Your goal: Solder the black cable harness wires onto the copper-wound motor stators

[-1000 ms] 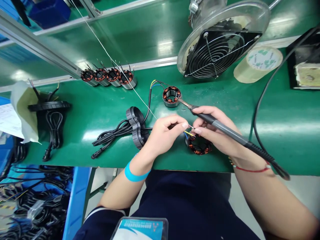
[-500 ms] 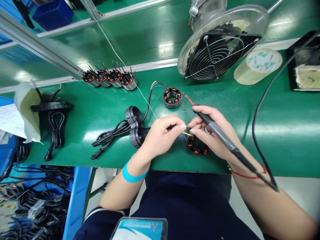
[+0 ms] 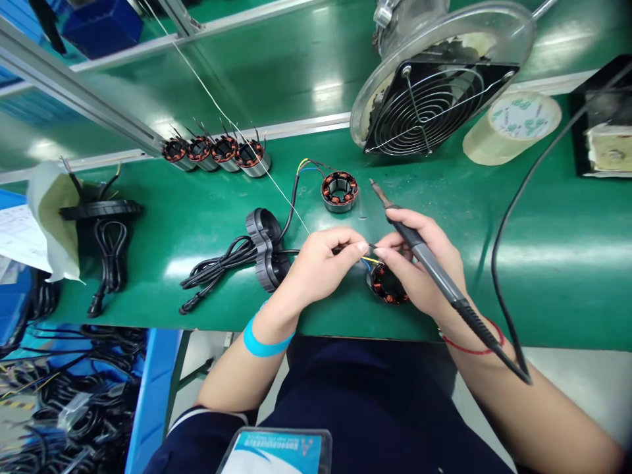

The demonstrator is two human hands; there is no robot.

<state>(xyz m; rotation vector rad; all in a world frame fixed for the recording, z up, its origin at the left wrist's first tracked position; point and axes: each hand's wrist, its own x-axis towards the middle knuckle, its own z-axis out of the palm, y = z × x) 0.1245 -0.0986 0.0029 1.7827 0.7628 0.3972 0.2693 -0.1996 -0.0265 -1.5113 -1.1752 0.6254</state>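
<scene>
My left hand (image 3: 328,263) pinches a thin dark wire (image 3: 372,245) near its fingertips, and a thin white strand (image 3: 286,197) runs up and left from that hand. My right hand (image 3: 424,260) holds a soldering iron (image 3: 428,257) across its palm, tip up and left, while its thumb and finger meet the same wire. Just below the fingers lies a copper-wound stator (image 3: 388,284) with yellow and blue wires, partly hidden by my right hand. A second stator (image 3: 340,192), wired to a black cable, sits behind it. Left of my left hand is a black plastic housing (image 3: 264,247).
Several stators (image 3: 251,158) stand in a row at the back left. A caged fan (image 3: 424,112), a tape roll (image 3: 513,128) and a black-framed box (image 3: 609,148) are at the back right. Coiled cable (image 3: 222,266) lies left; a blue bin (image 3: 153,395) of cables is lower left.
The soldering iron's tip has shifted slightly right, away from the rear stator. My right hand and wrist have moved a little left, while my left hand has barely moved.
</scene>
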